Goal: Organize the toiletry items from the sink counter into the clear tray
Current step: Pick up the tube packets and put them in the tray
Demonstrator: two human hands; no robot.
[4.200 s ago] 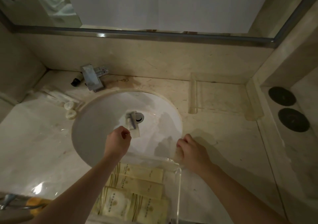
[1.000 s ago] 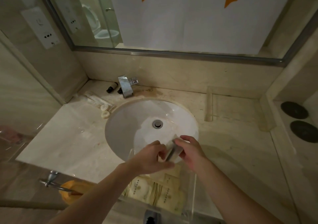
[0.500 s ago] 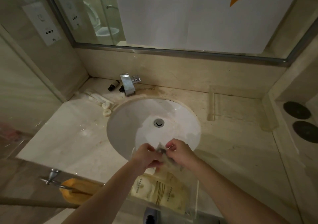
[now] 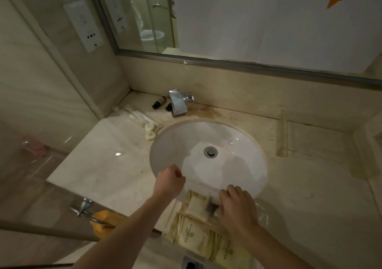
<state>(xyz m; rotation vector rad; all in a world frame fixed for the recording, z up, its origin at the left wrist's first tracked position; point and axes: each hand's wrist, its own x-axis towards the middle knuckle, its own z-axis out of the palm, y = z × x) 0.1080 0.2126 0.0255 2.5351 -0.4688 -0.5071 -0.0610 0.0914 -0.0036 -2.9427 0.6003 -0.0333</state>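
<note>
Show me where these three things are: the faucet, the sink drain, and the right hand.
faucet point(image 4: 178, 103): head view, on its flat chrome spout.
sink drain point(image 4: 211, 151): head view, on the metal stopper's centre.
right hand point(image 4: 235, 203): head view, on the back of the hand.

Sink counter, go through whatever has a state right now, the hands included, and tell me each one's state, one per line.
Left hand: loosely curled, holding nothing, above the sink edge.
Right hand: pressing a small dark item into the clear tray.
Clear tray: part filled with cream packets.
Faucet: no water running.
Sink: empty.
Small dark bottles: lying on the counter by the faucet.
</note>
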